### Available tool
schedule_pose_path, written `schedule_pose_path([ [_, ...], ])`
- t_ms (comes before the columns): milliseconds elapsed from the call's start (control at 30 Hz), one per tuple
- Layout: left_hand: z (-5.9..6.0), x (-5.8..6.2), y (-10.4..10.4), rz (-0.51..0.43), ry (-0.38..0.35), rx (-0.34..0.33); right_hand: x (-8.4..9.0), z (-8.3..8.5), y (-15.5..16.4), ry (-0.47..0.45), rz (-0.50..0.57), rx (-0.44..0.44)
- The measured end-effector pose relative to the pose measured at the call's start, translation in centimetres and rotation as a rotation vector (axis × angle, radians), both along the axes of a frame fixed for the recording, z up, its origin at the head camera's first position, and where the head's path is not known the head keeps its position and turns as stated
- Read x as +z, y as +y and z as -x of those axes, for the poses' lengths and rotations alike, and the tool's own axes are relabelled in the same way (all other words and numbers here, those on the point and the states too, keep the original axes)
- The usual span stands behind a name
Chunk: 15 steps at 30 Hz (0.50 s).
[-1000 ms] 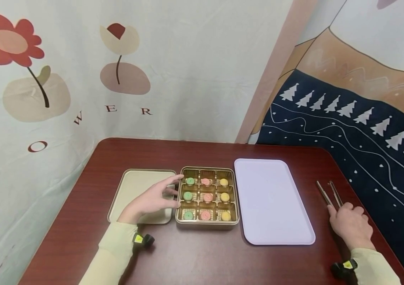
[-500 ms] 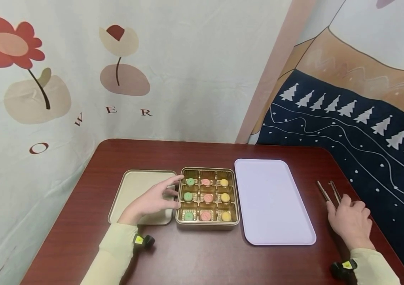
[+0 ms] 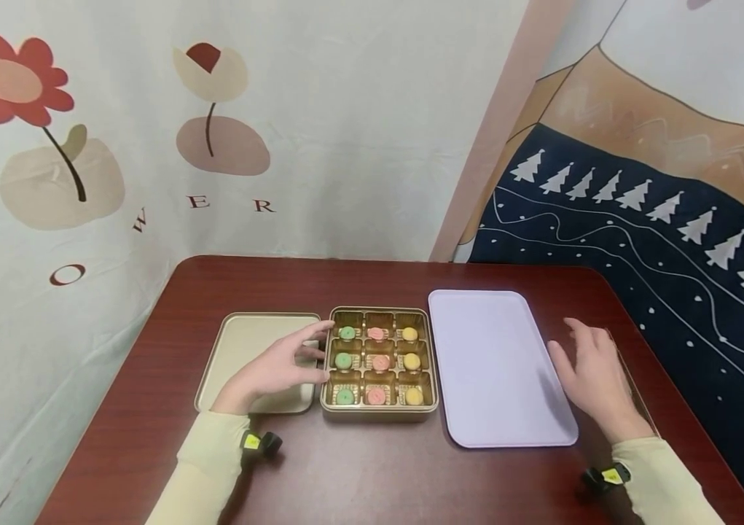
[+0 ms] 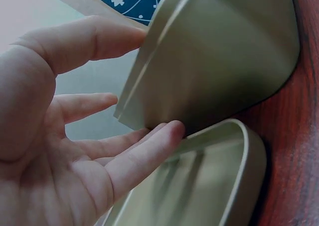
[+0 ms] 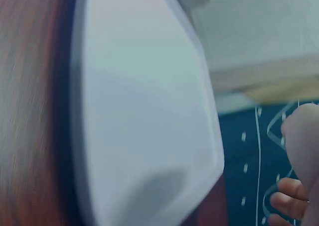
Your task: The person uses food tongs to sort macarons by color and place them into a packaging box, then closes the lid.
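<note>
Tin point(image 3: 380, 364) against straight left fingers point(image 3: 309, 337); right hand point(image 3: 591, 375) spread, holding nothing.

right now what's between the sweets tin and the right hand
The lilac tray lies between the tin and the right hand, with nothing resting on it. The head view shows it.

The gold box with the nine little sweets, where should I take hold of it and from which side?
Take the gold box by its two long outer walls, coming from above and the near edge. The left hand already touches its left wall; the right wall faces the lilac tray, so fingers need the narrow gap there. Keep it level, since it is open.
</note>
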<state>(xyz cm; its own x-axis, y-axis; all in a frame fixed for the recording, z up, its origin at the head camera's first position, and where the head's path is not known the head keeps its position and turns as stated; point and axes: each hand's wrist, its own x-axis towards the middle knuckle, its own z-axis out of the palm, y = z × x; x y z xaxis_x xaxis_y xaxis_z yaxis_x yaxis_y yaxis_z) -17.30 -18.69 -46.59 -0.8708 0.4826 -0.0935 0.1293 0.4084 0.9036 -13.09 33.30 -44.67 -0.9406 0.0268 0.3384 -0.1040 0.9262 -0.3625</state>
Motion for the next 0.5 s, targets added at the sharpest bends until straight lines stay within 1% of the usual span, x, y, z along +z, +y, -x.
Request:
schedule_pose_path([
  [233, 0.0, 0.7, -1.4, 0.039, 0.095, 0.023, 0.6, 1.3, -5.2, 0.043, 0.021, 0.244],
  [367, 0.0, 1.2, -2.6, 0.08, 0.136, 0.039, 1.0, 2.0, -8.6, 0.036, 0.014, 0.343],
  [500, -0.2, 1.7, -4.3, 0.096, 0.159, 0.071, 1.4, 2.5, -12.2, 0.02, 0.006, 0.444],
])
